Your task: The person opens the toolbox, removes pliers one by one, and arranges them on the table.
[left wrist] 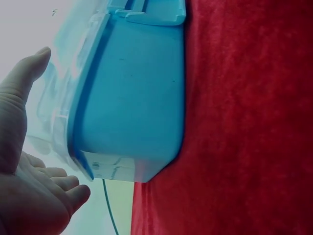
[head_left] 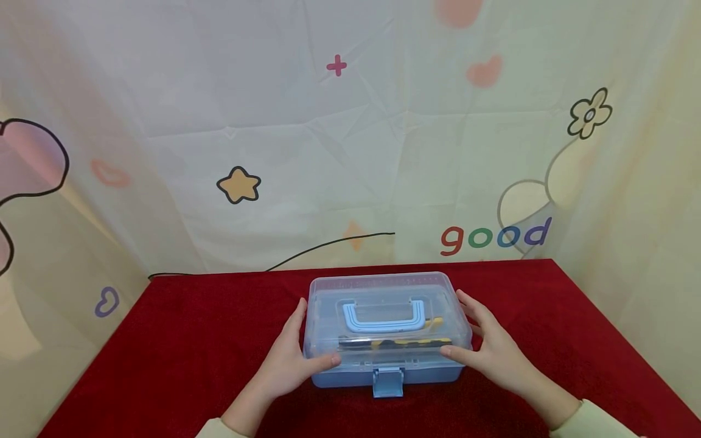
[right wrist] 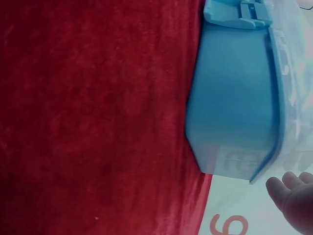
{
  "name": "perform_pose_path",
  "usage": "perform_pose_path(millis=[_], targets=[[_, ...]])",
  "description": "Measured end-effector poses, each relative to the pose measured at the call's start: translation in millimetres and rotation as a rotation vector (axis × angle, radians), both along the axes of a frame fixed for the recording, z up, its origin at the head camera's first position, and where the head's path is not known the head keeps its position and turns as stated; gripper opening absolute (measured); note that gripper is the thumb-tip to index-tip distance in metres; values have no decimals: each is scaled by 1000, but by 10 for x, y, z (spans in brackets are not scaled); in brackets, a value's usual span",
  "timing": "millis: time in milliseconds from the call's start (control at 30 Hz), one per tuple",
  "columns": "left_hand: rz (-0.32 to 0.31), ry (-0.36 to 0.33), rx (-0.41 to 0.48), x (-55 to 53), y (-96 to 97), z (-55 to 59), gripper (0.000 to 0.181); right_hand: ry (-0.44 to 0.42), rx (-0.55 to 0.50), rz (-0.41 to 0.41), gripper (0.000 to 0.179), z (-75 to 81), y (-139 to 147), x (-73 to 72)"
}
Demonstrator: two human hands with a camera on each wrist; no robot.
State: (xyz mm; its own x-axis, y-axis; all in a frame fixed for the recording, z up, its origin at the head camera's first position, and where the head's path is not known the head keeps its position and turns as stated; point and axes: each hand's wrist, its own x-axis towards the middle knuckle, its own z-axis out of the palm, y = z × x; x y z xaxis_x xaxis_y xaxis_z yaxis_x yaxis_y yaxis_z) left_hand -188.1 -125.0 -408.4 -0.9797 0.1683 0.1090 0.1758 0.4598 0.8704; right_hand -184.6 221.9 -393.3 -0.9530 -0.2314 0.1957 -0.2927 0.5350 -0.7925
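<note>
A plastic storage box (head_left: pixel 386 376) with a blue base, a clear lid (head_left: pixel 323 298) and a light blue handle (head_left: pixel 384 325) stands on the table. Its front latch (head_left: pixel 387 383) is flipped outward, and the lid lies down over the base. Through the lid, black and yellow items (head_left: pixel 394 344) show, too blurred to name. My left hand (head_left: pixel 287 362) is at the box's left side, thumb over the front corner, fingers extended. At the right side, my right hand (head_left: pixel 495 347) mirrors it, its thumb at the lid's front edge. Whether either hand touches the lid, I cannot tell.
Red cloth (head_left: pixel 181 353) covers the table. Behind it hangs a pale printed curtain (head_left: pixel 274 134) with a star, flowers and the word "good", and it also runs along both sides.
</note>
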Motion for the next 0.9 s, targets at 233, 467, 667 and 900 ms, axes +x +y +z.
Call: perform_pose_path(millis=[233,467,667,900], targets=[[-21,22,41,0,21,-58,113,-50,-3,10,101,-73,22,-27],[-21,36,32,-10,24,-84,113,-45,18,29,103,-116,57,-53],[17,16,-10,-12,25,-43,112,-20,8,24,97,-128,58,-56],[47,14,-22,-31,21,6,112,-18,22,-36,92,-92,62,-93]])
